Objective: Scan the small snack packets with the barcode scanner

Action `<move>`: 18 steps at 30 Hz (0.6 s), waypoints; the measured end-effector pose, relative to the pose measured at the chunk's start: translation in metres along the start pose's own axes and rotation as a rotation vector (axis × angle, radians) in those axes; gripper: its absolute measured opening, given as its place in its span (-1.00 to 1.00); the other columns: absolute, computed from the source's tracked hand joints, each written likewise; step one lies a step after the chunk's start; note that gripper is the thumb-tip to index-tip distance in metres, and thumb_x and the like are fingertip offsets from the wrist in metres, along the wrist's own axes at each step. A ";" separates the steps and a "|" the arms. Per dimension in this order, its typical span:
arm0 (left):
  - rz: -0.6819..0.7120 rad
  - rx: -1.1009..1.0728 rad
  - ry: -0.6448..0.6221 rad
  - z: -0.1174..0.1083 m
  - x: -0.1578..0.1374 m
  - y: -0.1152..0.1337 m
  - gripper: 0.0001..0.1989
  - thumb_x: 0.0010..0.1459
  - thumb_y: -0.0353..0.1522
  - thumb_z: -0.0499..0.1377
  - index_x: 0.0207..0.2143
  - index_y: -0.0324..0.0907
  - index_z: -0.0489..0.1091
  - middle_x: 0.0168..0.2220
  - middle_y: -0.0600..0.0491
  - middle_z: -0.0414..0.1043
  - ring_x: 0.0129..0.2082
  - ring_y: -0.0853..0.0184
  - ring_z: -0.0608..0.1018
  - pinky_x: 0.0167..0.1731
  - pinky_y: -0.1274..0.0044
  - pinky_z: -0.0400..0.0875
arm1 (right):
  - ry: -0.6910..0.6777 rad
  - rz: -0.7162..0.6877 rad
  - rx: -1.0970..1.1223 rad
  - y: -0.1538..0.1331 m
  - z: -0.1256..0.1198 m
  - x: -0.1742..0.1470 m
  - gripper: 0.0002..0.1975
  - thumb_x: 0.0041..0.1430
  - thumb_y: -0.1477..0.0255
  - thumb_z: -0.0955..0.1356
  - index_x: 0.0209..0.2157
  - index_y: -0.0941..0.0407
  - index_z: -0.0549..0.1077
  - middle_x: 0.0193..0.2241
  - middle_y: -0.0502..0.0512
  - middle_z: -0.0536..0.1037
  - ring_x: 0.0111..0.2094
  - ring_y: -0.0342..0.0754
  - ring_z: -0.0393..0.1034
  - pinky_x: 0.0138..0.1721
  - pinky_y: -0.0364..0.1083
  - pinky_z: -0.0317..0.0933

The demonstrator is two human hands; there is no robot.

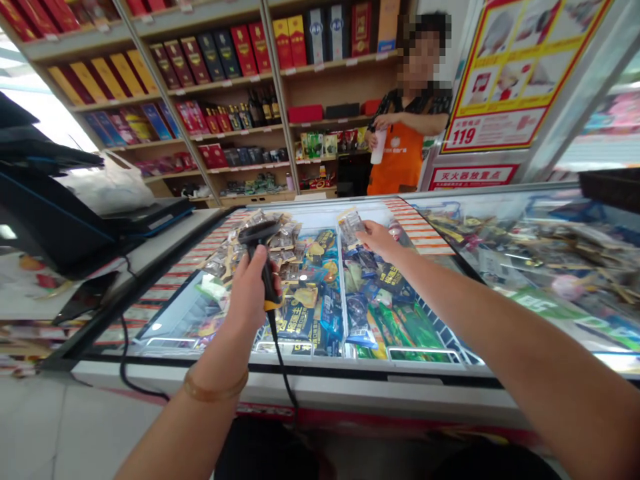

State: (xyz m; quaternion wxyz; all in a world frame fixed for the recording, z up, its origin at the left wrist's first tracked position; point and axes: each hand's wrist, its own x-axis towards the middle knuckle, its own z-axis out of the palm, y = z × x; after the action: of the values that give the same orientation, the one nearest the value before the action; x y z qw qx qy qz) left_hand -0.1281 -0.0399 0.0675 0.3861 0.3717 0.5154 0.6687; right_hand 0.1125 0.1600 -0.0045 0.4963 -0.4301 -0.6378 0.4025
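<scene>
My left hand is wrapped round the handle of a black and yellow barcode scanner, its cable trailing down over the freezer's front edge. Farther right, my right hand pinches a small clear snack packet by its edge, above the glass top of a chest freezer. A pile of similar small packets lies on the glass behind and beside the scanner. Through the glass show blue ice-cream wrappers and green ones in wire baskets.
Checkout equipment and a white plastic bag stand on the counter at left. A person in an orange apron stands beyond the freezer, holding a pale bottle. Boxed goods fill shelves behind; more packets lie at right.
</scene>
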 end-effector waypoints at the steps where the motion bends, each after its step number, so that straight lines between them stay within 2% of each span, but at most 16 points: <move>1: 0.007 -0.004 0.043 -0.012 0.003 0.004 -0.56 0.02 -0.01 0.27 -0.29 -0.14 0.26 -0.53 0.20 0.32 -0.71 0.51 0.33 -0.73 0.63 0.22 | -0.055 -0.014 0.030 -0.009 0.015 0.004 -0.80 0.03 0.43 0.41 -0.25 0.14 0.45 -0.62 -0.12 0.38 -0.68 -0.22 0.15 -0.61 -0.20 0.10; 4: 0.023 -0.013 0.141 -0.044 0.008 0.014 -0.57 0.03 -0.02 0.26 -0.28 -0.15 0.27 -0.52 0.19 0.33 -0.70 0.51 0.34 -0.71 0.64 0.25 | -0.230 -0.069 0.099 -0.035 0.068 0.017 -0.71 0.01 0.42 0.43 -0.18 0.17 0.49 -0.59 -0.11 0.42 -0.65 -0.24 0.17 -0.56 -0.21 0.15; 7: 0.042 -0.020 0.210 -0.064 0.009 0.021 -0.58 0.04 -0.03 0.26 -0.27 -0.14 0.26 -0.52 0.19 0.33 -0.69 0.51 0.34 -0.70 0.64 0.25 | -0.354 -0.110 0.079 -0.055 0.123 0.029 -0.66 0.02 0.40 0.45 -0.13 0.18 0.53 -0.52 -0.06 0.49 -0.58 -0.21 0.27 -0.47 -0.18 0.25; 9: 0.046 -0.014 0.240 -0.072 0.007 0.023 -0.59 0.04 -0.04 0.25 -0.27 -0.14 0.26 -0.52 0.20 0.32 -0.70 0.51 0.34 -0.69 0.64 0.25 | -0.386 -0.115 -0.015 -0.064 0.154 0.033 -0.64 0.03 0.42 0.45 -0.08 0.17 0.54 -0.41 0.00 0.56 -0.50 -0.15 0.38 -0.36 -0.11 0.34; 11: 0.038 -0.007 0.251 -0.074 0.006 0.024 -0.59 0.05 -0.04 0.25 -0.28 -0.14 0.25 -0.53 0.20 0.32 -0.70 0.51 0.33 -0.70 0.65 0.25 | -0.352 -0.153 -0.165 -0.069 0.175 0.034 -0.59 0.00 0.48 0.47 -0.04 0.16 0.54 -0.29 0.05 0.60 -0.34 -0.05 0.48 -0.20 -0.04 0.38; 13: 0.023 0.000 0.241 -0.072 0.005 0.022 -0.59 0.05 -0.03 0.24 -0.28 -0.14 0.24 -0.52 0.20 0.32 -0.70 0.51 0.33 -0.70 0.65 0.24 | -0.313 -0.216 -0.308 -0.070 0.186 0.031 -0.54 -0.03 0.53 0.48 -0.01 0.15 0.53 -0.19 0.09 0.61 -0.17 0.03 0.51 -0.05 0.00 0.35; 15: 0.009 0.007 0.218 -0.065 0.005 0.018 -0.58 0.05 -0.02 0.24 -0.29 -0.14 0.23 -0.52 0.20 0.32 -0.70 0.51 0.33 -0.71 0.65 0.24 | -0.304 -0.274 -0.391 -0.069 0.185 0.027 -0.53 -0.01 0.53 0.48 0.01 0.14 0.52 -0.12 0.12 0.60 -0.05 0.07 0.48 0.03 0.01 0.30; 18: -0.006 0.004 0.150 -0.044 0.004 0.008 -0.59 0.06 -0.03 0.24 -0.28 -0.14 0.24 -0.52 0.19 0.33 -0.70 0.51 0.33 -0.71 0.65 0.24 | -0.270 -0.317 -0.425 -0.059 0.162 0.020 -0.55 0.07 0.49 0.45 0.04 0.15 0.50 -0.04 0.15 0.58 -0.02 0.05 0.46 0.05 0.00 0.28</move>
State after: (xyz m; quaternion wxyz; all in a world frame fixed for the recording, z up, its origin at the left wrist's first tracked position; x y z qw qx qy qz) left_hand -0.1703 -0.0552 0.0677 0.3477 0.3196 0.5455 0.6924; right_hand -0.0575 0.1467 0.0272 0.3625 -0.3622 -0.8271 0.2308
